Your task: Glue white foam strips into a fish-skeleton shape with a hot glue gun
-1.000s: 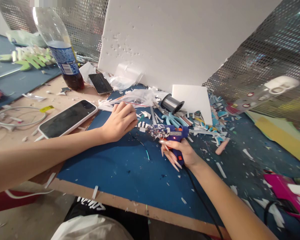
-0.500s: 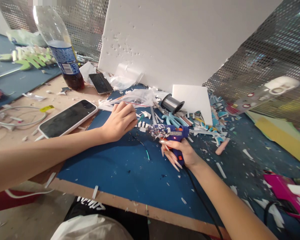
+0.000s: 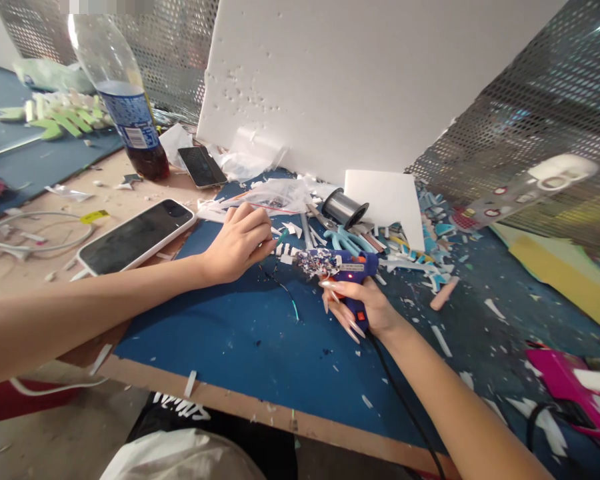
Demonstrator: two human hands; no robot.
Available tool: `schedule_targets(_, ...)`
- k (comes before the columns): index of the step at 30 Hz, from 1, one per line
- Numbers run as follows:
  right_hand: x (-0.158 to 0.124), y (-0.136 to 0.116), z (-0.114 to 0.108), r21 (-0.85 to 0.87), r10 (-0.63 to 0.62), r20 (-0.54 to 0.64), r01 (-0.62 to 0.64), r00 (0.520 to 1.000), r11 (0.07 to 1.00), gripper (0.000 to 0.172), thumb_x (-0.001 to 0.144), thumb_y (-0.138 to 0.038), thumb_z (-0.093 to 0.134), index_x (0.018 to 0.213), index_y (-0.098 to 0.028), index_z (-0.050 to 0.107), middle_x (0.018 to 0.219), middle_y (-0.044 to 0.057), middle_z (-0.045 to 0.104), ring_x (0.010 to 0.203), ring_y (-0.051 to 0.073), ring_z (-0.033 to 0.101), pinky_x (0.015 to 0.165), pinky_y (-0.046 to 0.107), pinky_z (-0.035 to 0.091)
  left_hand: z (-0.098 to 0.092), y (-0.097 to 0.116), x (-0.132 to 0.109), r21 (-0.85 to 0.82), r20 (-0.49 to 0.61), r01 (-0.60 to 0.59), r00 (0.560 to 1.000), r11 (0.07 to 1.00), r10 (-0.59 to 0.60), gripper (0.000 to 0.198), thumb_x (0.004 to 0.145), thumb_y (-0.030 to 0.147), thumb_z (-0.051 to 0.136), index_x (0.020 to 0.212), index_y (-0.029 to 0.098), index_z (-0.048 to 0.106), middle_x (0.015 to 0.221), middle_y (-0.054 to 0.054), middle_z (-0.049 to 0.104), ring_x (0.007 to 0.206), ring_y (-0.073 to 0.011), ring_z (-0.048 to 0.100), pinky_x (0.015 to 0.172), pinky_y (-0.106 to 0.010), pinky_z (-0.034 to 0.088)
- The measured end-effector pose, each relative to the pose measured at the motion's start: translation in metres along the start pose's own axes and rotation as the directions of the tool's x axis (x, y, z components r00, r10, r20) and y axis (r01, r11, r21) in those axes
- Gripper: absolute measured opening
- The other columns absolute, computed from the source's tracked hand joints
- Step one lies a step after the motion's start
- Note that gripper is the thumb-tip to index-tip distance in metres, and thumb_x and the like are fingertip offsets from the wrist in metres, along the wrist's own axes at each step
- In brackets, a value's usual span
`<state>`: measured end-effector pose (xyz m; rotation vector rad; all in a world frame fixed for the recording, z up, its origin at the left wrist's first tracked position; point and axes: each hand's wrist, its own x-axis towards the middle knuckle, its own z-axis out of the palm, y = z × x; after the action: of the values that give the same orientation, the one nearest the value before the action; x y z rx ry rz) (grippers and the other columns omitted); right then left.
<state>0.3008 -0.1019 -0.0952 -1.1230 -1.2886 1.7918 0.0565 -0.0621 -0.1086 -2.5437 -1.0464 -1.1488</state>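
Observation:
My right hand [image 3: 357, 307] is wrapped round the handle of a blue glue gun [image 3: 363, 267], whose nozzle end is crusted with bits and points left. A small red light glows on its side, and a black cord hangs from the handle. My left hand [image 3: 241, 243] is closed with its fingertips pressed together, just left of the nozzle. What it pinches is too small to make out. A thin dark wire with a teal end [image 3: 295, 308] lies on the blue mat [image 3: 220, 340] below the fingers.
Behind are a spool [image 3: 345, 208], light-blue pliers [image 3: 347, 240], plastic bags and foam scraps. A white phone [image 3: 137, 238], a dark phone [image 3: 202, 167] and a bottle [image 3: 130, 120] stand or lie left. A pink tool [image 3: 575, 393] lies right; a white board [image 3: 330, 80] rises behind.

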Motion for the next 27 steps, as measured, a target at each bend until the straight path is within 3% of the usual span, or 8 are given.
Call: schedule_targets(27, 0.0003, -0.0019, 0.001, -0.033, 0.008, 0.0, -0.008, 1.0, 0.999, 0.024, 0.072, -0.03, 0.06, 0.053, -0.014, 0.058, 0.028, -0.005, 0.043, 0.02, 0.009, 0.038, 0.028, 0.021, 0.033, 0.0007, 0.0012, 0.0006, -0.017, -0.012, 0.027, 1.0, 0.999, -0.028, 0.027, 0.09, 0.022, 0.042, 0.063, 0.018, 0.047, 0.075, -0.005, 0.055, 0.072, -0.0169, 0.039, 0.068, -0.034, 0.035)
